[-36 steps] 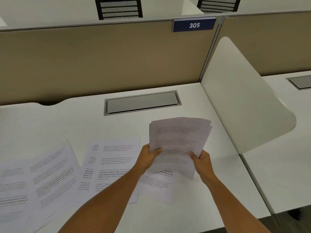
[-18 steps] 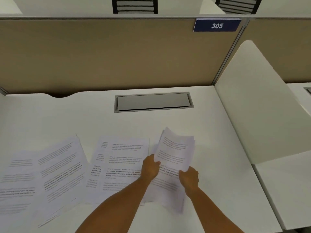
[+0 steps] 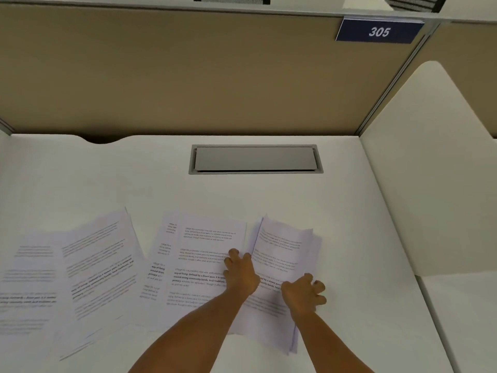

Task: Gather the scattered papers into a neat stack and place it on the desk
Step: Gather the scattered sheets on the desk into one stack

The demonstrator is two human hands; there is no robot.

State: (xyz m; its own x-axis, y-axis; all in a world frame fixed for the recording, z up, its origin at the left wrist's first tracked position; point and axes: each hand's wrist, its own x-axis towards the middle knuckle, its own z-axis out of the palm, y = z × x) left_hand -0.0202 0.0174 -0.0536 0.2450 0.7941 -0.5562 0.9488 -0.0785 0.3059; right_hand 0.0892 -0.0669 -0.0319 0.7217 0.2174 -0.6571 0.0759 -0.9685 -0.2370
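A bundle of printed sheets, the paper stack (image 3: 282, 249), lies low on the white desk (image 3: 349, 211) at centre right, its edges slightly fanned. My left hand (image 3: 239, 274) grips its left edge, fingers curled over the paper. My right hand (image 3: 304, 292) holds the lower right edge, fingers bent. Left of the stack, loose sheets (image 3: 204, 254) lie flat and overlapping. More scattered papers (image 3: 99, 265) spread toward the desk's left edge, some cut off by the frame.
A grey cable hatch (image 3: 255, 158) is set into the desk behind the papers. A tan partition (image 3: 188, 76) with a blue "305" sign (image 3: 379, 31) closes the back. A white side divider (image 3: 430, 170) stands at the right.
The stack was held up and tilted in both hands; it has come down onto the desk, closer to the loose sheets. Both hands stayed on its edges.
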